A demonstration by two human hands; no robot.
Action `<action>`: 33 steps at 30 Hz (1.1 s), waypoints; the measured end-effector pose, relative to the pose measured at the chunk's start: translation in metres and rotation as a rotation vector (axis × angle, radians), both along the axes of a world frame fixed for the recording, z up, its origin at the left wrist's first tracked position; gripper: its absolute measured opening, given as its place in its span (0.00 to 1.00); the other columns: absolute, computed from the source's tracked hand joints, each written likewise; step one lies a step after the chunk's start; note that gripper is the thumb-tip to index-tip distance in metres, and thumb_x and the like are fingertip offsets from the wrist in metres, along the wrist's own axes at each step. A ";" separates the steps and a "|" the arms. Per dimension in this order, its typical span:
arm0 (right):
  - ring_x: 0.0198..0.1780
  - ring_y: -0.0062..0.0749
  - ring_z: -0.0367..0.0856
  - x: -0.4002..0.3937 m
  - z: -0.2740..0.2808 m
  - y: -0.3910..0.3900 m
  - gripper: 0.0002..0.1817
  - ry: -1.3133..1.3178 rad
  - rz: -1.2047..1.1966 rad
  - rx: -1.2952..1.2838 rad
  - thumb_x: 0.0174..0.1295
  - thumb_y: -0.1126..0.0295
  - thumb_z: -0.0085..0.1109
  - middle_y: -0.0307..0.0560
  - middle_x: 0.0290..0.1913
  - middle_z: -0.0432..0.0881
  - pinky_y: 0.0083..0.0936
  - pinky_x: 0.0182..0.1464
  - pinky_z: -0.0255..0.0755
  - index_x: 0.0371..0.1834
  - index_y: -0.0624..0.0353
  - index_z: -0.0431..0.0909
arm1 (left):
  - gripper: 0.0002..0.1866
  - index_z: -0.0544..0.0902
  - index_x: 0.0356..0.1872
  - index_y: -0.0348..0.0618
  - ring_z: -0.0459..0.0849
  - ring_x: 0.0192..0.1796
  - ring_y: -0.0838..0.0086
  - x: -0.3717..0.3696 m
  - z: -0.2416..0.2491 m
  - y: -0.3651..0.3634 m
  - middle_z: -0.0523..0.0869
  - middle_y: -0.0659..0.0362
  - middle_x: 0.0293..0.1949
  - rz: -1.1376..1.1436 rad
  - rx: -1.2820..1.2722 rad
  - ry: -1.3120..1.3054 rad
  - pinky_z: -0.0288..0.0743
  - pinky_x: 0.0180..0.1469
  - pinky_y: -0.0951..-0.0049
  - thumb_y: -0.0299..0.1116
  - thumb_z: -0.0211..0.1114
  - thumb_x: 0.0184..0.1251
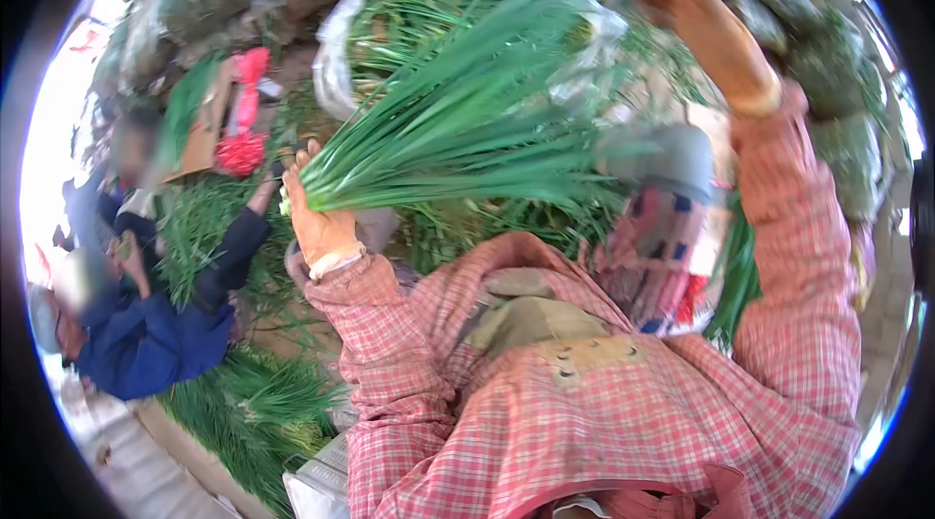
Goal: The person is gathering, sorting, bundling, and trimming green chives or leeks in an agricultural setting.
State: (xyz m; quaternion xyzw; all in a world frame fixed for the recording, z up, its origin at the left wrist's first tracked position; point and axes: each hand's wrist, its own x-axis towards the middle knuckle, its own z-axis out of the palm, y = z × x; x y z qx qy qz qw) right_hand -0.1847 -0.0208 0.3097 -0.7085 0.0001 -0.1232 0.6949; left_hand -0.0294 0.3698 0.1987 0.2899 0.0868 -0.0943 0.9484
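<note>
A thick bunch of long green chives fans out to the right across the middle of the view. Its pale root ends are gathered in my left hand, whose fingers are closed around them. My right hand is raised at the upper right, apart from the bunch. Its fingers are spread with nothing in them, slightly smeared by motion. Behind the bunch, a clear plastic bag lies spread, with more cut greens inside it.
Loose greens are heaped at the lower left. A person in blue sits to the left, near another person. Red ribbon ties lie by a cardboard piece. Full bags line the back and right.
</note>
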 end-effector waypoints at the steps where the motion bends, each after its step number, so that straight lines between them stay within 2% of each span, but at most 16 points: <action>1: 0.59 0.35 0.65 -0.018 -0.013 -0.015 0.31 0.038 -0.041 0.091 0.62 0.50 0.40 0.48 0.58 0.67 0.31 0.60 0.57 0.64 0.58 0.55 | 0.15 0.71 0.49 0.41 0.69 0.59 0.60 0.005 0.000 0.020 0.73 0.53 0.55 0.067 -0.039 -0.007 0.63 0.59 0.50 0.38 0.50 0.66; 2: 0.59 0.35 0.65 -0.036 -0.029 -0.026 0.32 0.073 -0.057 0.167 0.62 0.49 0.40 0.47 0.57 0.67 0.31 0.60 0.57 0.64 0.58 0.54 | 0.15 0.71 0.48 0.42 0.68 0.59 0.61 0.013 -0.010 0.043 0.73 0.54 0.55 0.084 -0.082 -0.057 0.63 0.59 0.50 0.38 0.50 0.66; 4: 0.63 0.38 0.60 -0.059 -0.063 -0.046 0.22 0.173 0.073 0.293 0.68 0.60 0.31 0.47 0.62 0.62 0.33 0.62 0.55 0.63 0.56 0.58 | 0.13 0.71 0.46 0.42 0.67 0.60 0.62 0.018 -0.012 0.078 0.72 0.54 0.56 0.111 -0.266 -0.095 0.61 0.60 0.50 0.36 0.51 0.66; 5: 0.49 0.23 0.69 -0.063 -0.070 -0.027 0.31 0.270 -0.123 0.247 0.63 0.47 0.39 0.43 0.53 0.71 0.24 0.51 0.63 0.64 0.54 0.57 | 0.13 0.71 0.46 0.42 0.67 0.60 0.62 0.018 -0.008 0.090 0.72 0.54 0.56 0.151 -0.286 -0.093 0.61 0.60 0.50 0.36 0.51 0.65; 7: 0.45 0.24 0.72 -0.074 -0.103 -0.023 0.30 0.312 -0.142 0.309 0.61 0.48 0.44 0.42 0.48 0.75 0.21 0.45 0.64 0.62 0.55 0.59 | 0.13 0.71 0.46 0.43 0.67 0.60 0.62 0.015 -0.001 0.108 0.72 0.54 0.56 0.220 -0.333 -0.079 0.61 0.61 0.50 0.37 0.51 0.65; 11: 0.41 0.22 0.73 -0.080 -0.116 0.012 0.26 0.472 -0.101 0.287 0.61 0.54 0.47 0.42 0.44 0.76 0.18 0.42 0.66 0.59 0.56 0.65 | 0.12 0.72 0.45 0.42 0.68 0.59 0.62 -0.001 0.018 0.114 0.73 0.53 0.55 0.207 -0.014 -0.481 0.63 0.60 0.51 0.36 0.54 0.64; 12: 0.40 0.21 0.73 -0.079 -0.122 0.013 0.24 0.472 -0.072 0.135 0.61 0.57 0.48 0.41 0.42 0.76 0.18 0.43 0.66 0.58 0.57 0.65 | 0.10 0.73 0.42 0.41 0.73 0.55 0.61 -0.002 0.030 0.105 0.77 0.50 0.49 0.312 0.461 -0.451 0.66 0.58 0.53 0.34 0.55 0.63; 15: 0.39 0.19 0.71 -0.064 -0.143 0.017 0.22 0.419 0.015 -0.307 0.60 0.67 0.50 0.39 0.38 0.74 0.18 0.44 0.66 0.57 0.60 0.65 | 0.08 0.74 0.40 0.39 0.76 0.51 0.59 -0.013 0.067 0.087 0.80 0.48 0.42 0.238 0.389 -0.643 0.68 0.57 0.54 0.31 0.55 0.63; 16: 0.39 0.19 0.70 -0.052 -0.122 0.029 0.21 0.432 0.050 -0.117 0.59 0.71 0.51 0.38 0.36 0.72 0.18 0.46 0.65 0.57 0.61 0.65 | 0.08 0.74 0.39 0.39 0.78 0.49 0.58 -0.011 0.072 0.086 0.80 0.47 0.40 0.261 0.414 -0.624 0.69 0.57 0.55 0.31 0.56 0.62; 17: 0.40 0.20 0.70 -0.043 -0.107 0.041 0.21 0.414 0.083 -0.075 0.58 0.71 0.51 0.38 0.37 0.73 0.18 0.46 0.65 0.57 0.61 0.65 | 0.10 0.72 0.39 0.38 0.79 0.45 0.58 -0.011 0.076 0.085 0.80 0.45 0.40 0.268 0.440 -0.644 0.74 0.50 0.56 0.31 0.59 0.60; 19: 0.40 0.20 0.70 -0.032 -0.084 0.059 0.21 0.381 0.118 0.006 0.58 0.72 0.51 0.40 0.38 0.74 0.18 0.47 0.65 0.56 0.61 0.65 | 0.10 0.72 0.38 0.38 0.78 0.47 0.58 -0.013 0.085 0.084 0.80 0.45 0.40 0.217 0.417 -0.663 0.72 0.53 0.55 0.31 0.60 0.59; 23: 0.41 0.21 0.72 -0.011 -0.060 0.101 0.18 0.203 0.146 -0.079 0.57 0.73 0.52 0.43 0.39 0.77 0.18 0.46 0.66 0.52 0.61 0.70 | 0.11 0.73 0.38 0.42 0.76 0.48 0.61 -0.010 0.087 0.090 0.80 0.54 0.38 0.055 0.318 -0.777 0.67 0.57 0.56 0.34 0.62 0.58; 26: 0.38 0.19 0.73 -0.006 -0.035 0.130 0.11 0.137 0.097 0.027 0.55 0.76 0.53 0.39 0.36 0.79 0.17 0.44 0.67 0.41 0.63 0.76 | 0.11 0.73 0.37 0.46 0.74 0.50 0.66 -0.017 0.094 0.076 0.76 0.62 0.35 -0.069 0.192 -0.870 0.62 0.61 0.58 0.38 0.61 0.58; 27: 0.37 0.19 0.74 -0.006 -0.027 0.138 0.08 0.127 0.050 0.011 0.53 0.77 0.54 0.39 0.35 0.79 0.18 0.42 0.68 0.37 0.62 0.78 | 0.11 0.72 0.37 0.46 0.74 0.49 0.66 -0.017 0.095 0.070 0.76 0.62 0.35 -0.080 0.146 -0.884 0.63 0.61 0.58 0.38 0.61 0.58; 31: 0.35 0.27 0.76 -0.002 -0.013 0.160 0.08 -0.304 -0.014 -0.336 0.50 0.77 0.59 0.41 0.32 0.79 0.21 0.39 0.69 0.34 0.58 0.78 | 0.10 0.70 0.36 0.47 0.74 0.47 0.69 -0.016 0.094 0.045 0.75 0.64 0.34 -0.142 -0.007 -0.897 0.64 0.59 0.60 0.36 0.60 0.59; 33: 0.36 0.37 0.74 0.001 -0.009 0.169 0.15 -0.316 -0.013 -0.421 0.43 0.79 0.61 0.42 0.30 0.76 0.30 0.39 0.69 0.37 0.53 0.78 | 0.09 0.70 0.36 0.47 0.75 0.47 0.71 -0.018 0.095 0.033 0.75 0.66 0.34 -0.187 -0.067 -0.881 0.65 0.59 0.60 0.36 0.60 0.59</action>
